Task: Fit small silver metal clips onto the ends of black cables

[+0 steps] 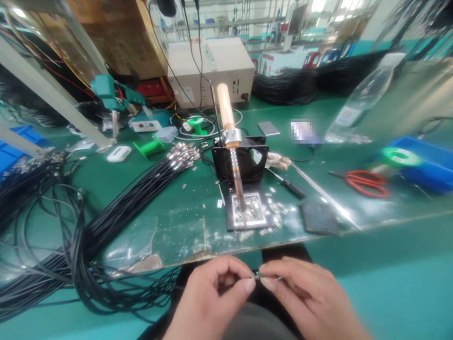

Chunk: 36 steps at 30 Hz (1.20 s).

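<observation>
Over my lap, just below the table edge, both hands meet fingertip to fingertip. My left hand [222, 288] pinches one side of a tiny part [256, 276] between thumb and forefinger. On its other side, my right hand [300, 288] pinches the same way. Bits of green and a thin light strand show at the fingertips; the rest is covered, so its exact kind is unclear. Straight ahead, a wooden-handled soldering iron [231, 127] points down, its tip over a black plate [230, 212] with a white-framed area and small scraps.
A large bundle of black cables [134, 193] with metal ends lies at the left. A black fan frame [240, 163] stands behind the plate. Rightward are a screwdriver [293, 188], orange-handled cutters [366, 183], a plastic bottle [364, 101] and a blue bin [424, 165].
</observation>
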Available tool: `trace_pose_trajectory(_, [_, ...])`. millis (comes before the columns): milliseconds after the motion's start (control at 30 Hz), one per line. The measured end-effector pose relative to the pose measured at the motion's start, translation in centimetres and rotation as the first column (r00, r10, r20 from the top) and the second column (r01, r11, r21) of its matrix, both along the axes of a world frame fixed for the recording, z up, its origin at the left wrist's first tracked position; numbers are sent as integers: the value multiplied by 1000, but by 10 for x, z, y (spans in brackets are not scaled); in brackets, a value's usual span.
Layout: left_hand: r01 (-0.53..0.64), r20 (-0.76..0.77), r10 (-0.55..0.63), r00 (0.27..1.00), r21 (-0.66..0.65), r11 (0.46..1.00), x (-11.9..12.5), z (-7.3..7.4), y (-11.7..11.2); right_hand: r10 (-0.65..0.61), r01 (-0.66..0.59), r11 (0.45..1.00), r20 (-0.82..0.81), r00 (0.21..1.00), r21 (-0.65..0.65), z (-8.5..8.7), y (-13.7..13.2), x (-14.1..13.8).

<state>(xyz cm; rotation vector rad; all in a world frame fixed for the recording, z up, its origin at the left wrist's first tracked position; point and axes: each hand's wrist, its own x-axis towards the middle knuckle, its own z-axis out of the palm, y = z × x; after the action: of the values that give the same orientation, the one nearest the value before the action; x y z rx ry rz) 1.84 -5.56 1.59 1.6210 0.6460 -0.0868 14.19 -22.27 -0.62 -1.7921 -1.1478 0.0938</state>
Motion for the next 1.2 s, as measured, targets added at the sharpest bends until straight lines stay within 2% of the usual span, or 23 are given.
trace_pose_trajectory(233, [-1, 26, 1, 1000, -8, 1000, -2, -1, -1, 48, -48, 998, -6, 999, -46, -7, -3, 1])
trace_pose_trajectory(500, [-8, 48, 10, 999, -43, 999, -4, 0, 0, 57, -58, 998, -16, 998, -6, 2, 3, 1])
trace_pose_trajectory(800, [-8, 68, 12, 998, -49, 999, -6, -4, -1, 90, -90, 996, -8, 996, -6, -2, 1, 1])
trace_pose_trajectory(1100, [-4, 54, 6, 999, -26, 1000, -6, -4, -3, 129, -140, 989, 217, 968, 37, -12, 1, 2])
trace_pose_trajectory(1200, [-4, 52, 5, 999, -27, 1000, -6, -4, -4, 119, -137, 989, 241, 963, 58, -16, 2, 0])
